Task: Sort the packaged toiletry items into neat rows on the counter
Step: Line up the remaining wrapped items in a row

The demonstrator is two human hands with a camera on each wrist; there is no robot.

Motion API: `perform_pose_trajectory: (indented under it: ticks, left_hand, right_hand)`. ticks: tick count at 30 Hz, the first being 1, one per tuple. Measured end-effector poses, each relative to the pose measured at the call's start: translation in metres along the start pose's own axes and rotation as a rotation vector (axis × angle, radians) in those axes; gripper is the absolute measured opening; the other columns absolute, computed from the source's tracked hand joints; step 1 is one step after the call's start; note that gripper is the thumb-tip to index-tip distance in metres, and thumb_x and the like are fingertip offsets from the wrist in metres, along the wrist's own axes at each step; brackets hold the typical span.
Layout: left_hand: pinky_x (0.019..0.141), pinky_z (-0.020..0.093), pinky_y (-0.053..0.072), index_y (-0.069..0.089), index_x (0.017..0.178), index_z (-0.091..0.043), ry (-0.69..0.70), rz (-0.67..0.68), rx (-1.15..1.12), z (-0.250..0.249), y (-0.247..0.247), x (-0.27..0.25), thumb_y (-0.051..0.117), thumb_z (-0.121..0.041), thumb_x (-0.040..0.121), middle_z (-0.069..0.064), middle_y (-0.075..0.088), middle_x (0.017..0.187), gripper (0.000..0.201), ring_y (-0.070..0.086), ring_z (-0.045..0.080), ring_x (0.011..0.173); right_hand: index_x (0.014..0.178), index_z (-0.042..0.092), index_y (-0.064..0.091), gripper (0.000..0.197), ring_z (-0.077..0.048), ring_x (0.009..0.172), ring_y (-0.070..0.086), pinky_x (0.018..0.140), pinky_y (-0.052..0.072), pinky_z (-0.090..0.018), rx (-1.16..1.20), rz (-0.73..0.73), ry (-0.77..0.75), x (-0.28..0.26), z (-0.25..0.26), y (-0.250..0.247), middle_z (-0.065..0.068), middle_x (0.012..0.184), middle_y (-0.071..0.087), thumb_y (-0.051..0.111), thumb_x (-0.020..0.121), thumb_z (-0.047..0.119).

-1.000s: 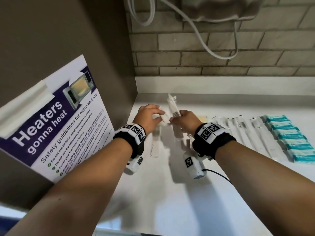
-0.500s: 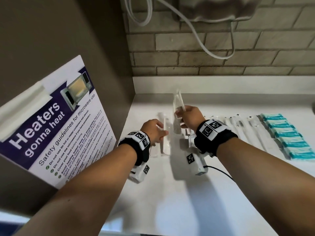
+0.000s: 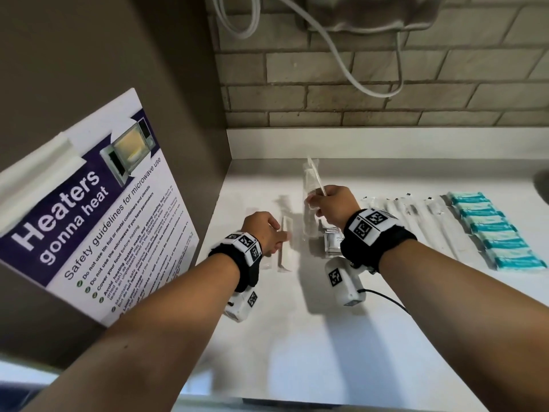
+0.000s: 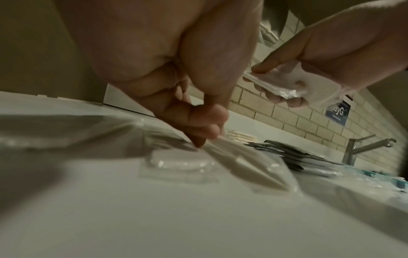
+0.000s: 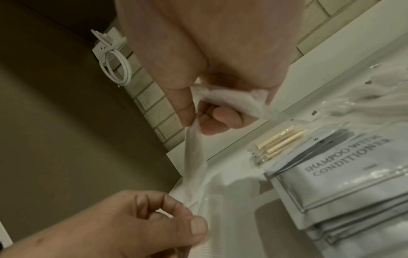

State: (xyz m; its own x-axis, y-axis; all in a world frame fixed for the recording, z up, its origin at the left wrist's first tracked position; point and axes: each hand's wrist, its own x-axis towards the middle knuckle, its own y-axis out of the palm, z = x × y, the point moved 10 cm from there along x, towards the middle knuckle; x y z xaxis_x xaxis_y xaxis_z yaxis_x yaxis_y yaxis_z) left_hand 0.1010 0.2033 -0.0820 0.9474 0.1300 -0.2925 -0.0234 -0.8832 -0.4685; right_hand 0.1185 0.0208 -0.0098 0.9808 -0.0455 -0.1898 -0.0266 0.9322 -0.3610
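Observation:
My left hand (image 3: 282, 235) pinches the edge of a clear-wrapped white comb (image 3: 287, 246) that lies flat on the white counter (image 3: 297, 337), near the left wall. In the left wrist view its fingertips (image 4: 206, 137) nip the wrapper (image 4: 243, 167). To the right and a little above, my right hand (image 3: 315, 200) grips more wrapped combs (image 3: 312, 182), which stand upright off the counter. In the right wrist view, thumb and fingers (image 5: 187, 111) pinch that clear wrap (image 5: 223, 97).
A stack of grey shampoo sachets (image 3: 332, 242) lies under my right wrist, with a packet of wooden sticks (image 5: 279, 144) behind it. Wrapped toothbrushes (image 3: 416, 224) and teal packets (image 3: 490, 230) lie in rows at the right. A poster (image 3: 89, 209) hangs on the left wall.
My hands have parted. The left drew one wrapped comb down and toward me onto the counter. The right kept the other combs raised and shifted slightly right.

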Motion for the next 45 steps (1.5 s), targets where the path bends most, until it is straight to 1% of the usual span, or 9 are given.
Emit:
perform_pose_trajectory:
  ticks: [3,7,10,13,21,33,37,40,45]
  left_hand:
    - [0.052,0.03,0.048,0.058,0.081,-0.014,0.043,-0.078,0.04,-0.005,-0.018,0.002,0.081,-0.024,0.073,0.013,0.071,0.072,0.027,0.056,0.024,0.053]
    - [0.083,0.027,0.051,0.063,0.087,-0.023,0.107,-0.216,0.316,-0.015,-0.055,0.004,0.066,-0.02,0.083,0.004,0.07,0.103,0.007,0.065,0.023,0.094]
    - [0.105,0.037,0.043,0.059,0.126,-0.025,0.151,-0.059,0.513,-0.012,-0.037,-0.004,0.06,-0.033,0.089,0.007,0.056,0.137,0.038,0.052,0.026,0.125]
    - [0.12,0.05,0.016,0.017,0.153,-0.035,0.212,0.232,0.834,-0.008,0.015,-0.029,0.039,-0.053,0.097,0.005,0.008,0.164,0.063,0.01,0.035,0.149]
    - [0.117,0.055,0.003,-0.01,0.151,-0.042,0.112,0.292,1.083,0.03,0.031,-0.019,0.02,-0.052,0.101,-0.003,-0.019,0.162,0.06,-0.012,0.038,0.148]
    - [0.117,0.055,-0.003,0.0,0.154,-0.039,0.031,0.223,1.019,0.039,-0.013,-0.01,0.028,-0.052,0.1,-0.001,-0.011,0.164,0.062,-0.014,0.039,0.148]
    - [0.114,0.049,0.023,0.037,0.145,-0.039,0.098,0.047,0.998,0.017,-0.025,-0.007,0.047,-0.055,0.087,0.0,0.035,0.154,0.062,0.02,0.033,0.143]
    - [0.102,0.036,0.044,0.06,0.129,-0.021,0.116,-0.012,0.838,-0.003,-0.025,-0.01,0.061,-0.031,0.086,0.006,0.053,0.136,0.045,0.049,0.027,0.125]
    - [0.081,0.033,0.051,0.052,0.119,-0.01,0.064,-0.067,0.743,-0.013,-0.02,-0.012,0.073,-0.028,0.075,0.014,0.053,0.122,0.052,0.061,0.031,0.105]
  right_hand:
    - [0.074,0.013,0.062,0.011,-0.019,0.06,0.054,0.05,0.039,-0.024,-0.016,0.015,0.005,-0.001,-0.003,0.003,-0.013,0.082,0.064,0.065,0.085,0.01]
    - [0.075,0.011,0.063,0.01,-0.024,0.061,0.054,0.064,0.045,-0.032,-0.021,0.006,-0.001,0.001,-0.007,0.005,-0.017,0.082,0.065,0.065,0.084,0.009]
    - [0.08,0.009,0.064,0.004,-0.024,0.06,0.053,0.061,0.044,-0.03,-0.032,0.003,-0.004,0.003,-0.008,0.007,-0.016,0.081,0.065,0.065,0.084,0.01]
    - [0.084,0.008,0.066,0.002,-0.022,0.061,0.054,0.052,0.04,-0.025,-0.049,0.014,-0.012,0.003,-0.007,0.01,-0.015,0.081,0.065,0.065,0.085,0.01]
    - [0.085,0.009,0.065,0.003,-0.024,0.069,0.056,0.049,0.037,-0.025,-0.075,0.061,-0.006,0.004,-0.009,0.021,-0.015,0.083,0.064,0.064,0.086,0.012]
    - [0.076,0.012,0.064,0.008,-0.017,0.055,0.054,0.042,0.034,-0.018,-0.105,0.114,-0.025,0.009,-0.006,0.052,-0.012,0.079,0.065,0.065,0.084,0.011]
    - [0.082,0.008,0.066,0.003,-0.017,0.053,0.053,0.043,0.034,-0.019,-0.084,0.112,-0.039,0.009,-0.003,0.054,-0.013,0.078,0.064,0.065,0.084,0.009]
    - [0.079,0.008,0.064,0.005,-0.016,0.052,0.052,0.035,0.033,-0.013,-0.061,0.124,-0.03,0.007,-0.004,0.053,-0.013,0.078,0.063,0.065,0.084,0.008]
    - [0.086,0.001,0.067,0.011,-0.022,0.061,0.056,0.045,0.035,-0.021,-0.076,0.13,-0.018,0.005,-0.006,0.051,-0.015,0.079,0.066,0.068,0.082,0.012]
